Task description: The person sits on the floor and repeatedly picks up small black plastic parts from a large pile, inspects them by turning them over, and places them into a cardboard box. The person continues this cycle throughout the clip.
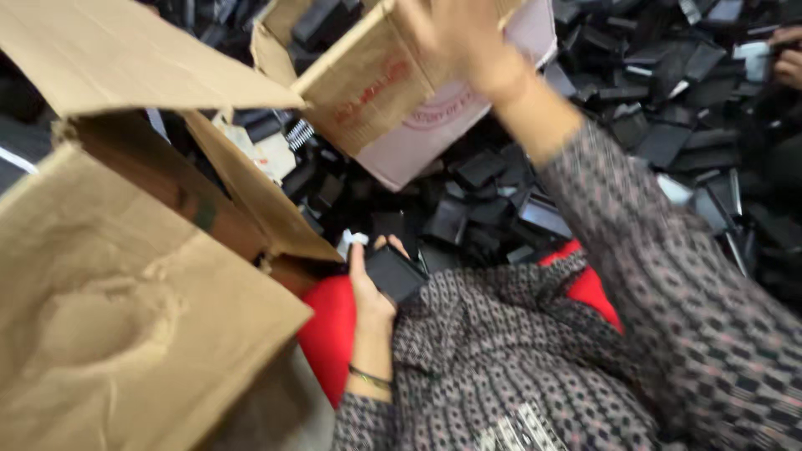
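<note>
A small black block [395, 273] is held in the left hand [370, 288], low in the middle of the view, with the fingers curled round its far edge and the thumb along its near side, so the grip is closed on it. It's kept just above the lap, over a red cloth [330, 330] and a patterned sleeve [668, 284]. The right hand [455, 33] is raised up top, blurred, pressed against the edge of a tilted box [393, 92]; whether its fingers are spread or hooked over the rim can't really be told. That box is tipped toward the viewer, brown on one side and pale pink on the other, and a few black parts can be seen inside near its top. A bigger brown carton [125, 292] fills the left side, flaps open. Behind everything a big pile [652, 108] of similar black blocks is spread over the floor. Another person's hand [785, 58] is just caught at the far right edge, well apart from the two hands described.
</note>
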{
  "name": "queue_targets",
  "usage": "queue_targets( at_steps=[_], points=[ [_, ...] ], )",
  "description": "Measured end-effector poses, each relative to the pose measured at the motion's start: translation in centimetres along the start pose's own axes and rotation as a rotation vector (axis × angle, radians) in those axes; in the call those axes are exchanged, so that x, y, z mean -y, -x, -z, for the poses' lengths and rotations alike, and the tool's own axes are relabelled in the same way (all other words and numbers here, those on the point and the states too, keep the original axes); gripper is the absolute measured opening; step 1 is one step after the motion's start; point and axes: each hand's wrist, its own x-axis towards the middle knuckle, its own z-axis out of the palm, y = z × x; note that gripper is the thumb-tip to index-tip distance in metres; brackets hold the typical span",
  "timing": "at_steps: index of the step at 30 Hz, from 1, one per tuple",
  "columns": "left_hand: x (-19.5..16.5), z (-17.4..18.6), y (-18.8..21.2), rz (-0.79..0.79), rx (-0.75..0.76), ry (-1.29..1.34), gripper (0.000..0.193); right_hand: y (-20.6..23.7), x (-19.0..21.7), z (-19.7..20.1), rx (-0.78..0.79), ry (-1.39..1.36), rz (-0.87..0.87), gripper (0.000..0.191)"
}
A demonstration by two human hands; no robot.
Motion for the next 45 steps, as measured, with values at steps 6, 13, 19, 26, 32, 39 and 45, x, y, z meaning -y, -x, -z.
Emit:
queue_targets(
  at_steps=[6, 13, 19, 26, 32, 39, 45],
  points=[
    [1.6, 1.5, -5.1, 0.106, -0.194, -0.078, 0.019, 15.9, 9.6, -3.1, 0.741, -0.352, -0.475, 0.035],
    [3.5, 1.2, -5.0, 0.206, -0.158, -0.204, 0.028, 26.8, 9.2, 0.7, 0.389, -0.452, -0.978, 0.02],
    [7.8, 0.5, -5.0, 0.45, -0.059, -0.462, 0.051, 22.3, 16.7, 10.2, 0.407, -1.257, -1.542, 0.028],
    [6.5, 0.7, -6.4, 0.365, -0.133, -0.257, 0.047, 22.2, 11.9, 7.8, 0.524, -0.632, -0.593, 0.063],
    [4.6, -0.2, -3.3, 0.068, -0.164, -0.673, 0.043, 22.8, 10.9, 8.5, 0.563, -0.59, -0.896, 0.017],
    [8.0, -4.3, -0.9, 0.126, 0.266, -1.002, 0.032, 19.5, 14.2, 11.7, 0.481, -1.363, -1.333, 0.025],
    [10.0, -6.1, -2.1, -0.271, 0.032, -0.889, 0.028, 16.7, 15.8, 14.8, 0.395, -0.865, -0.972, 0.071]
  ],
)
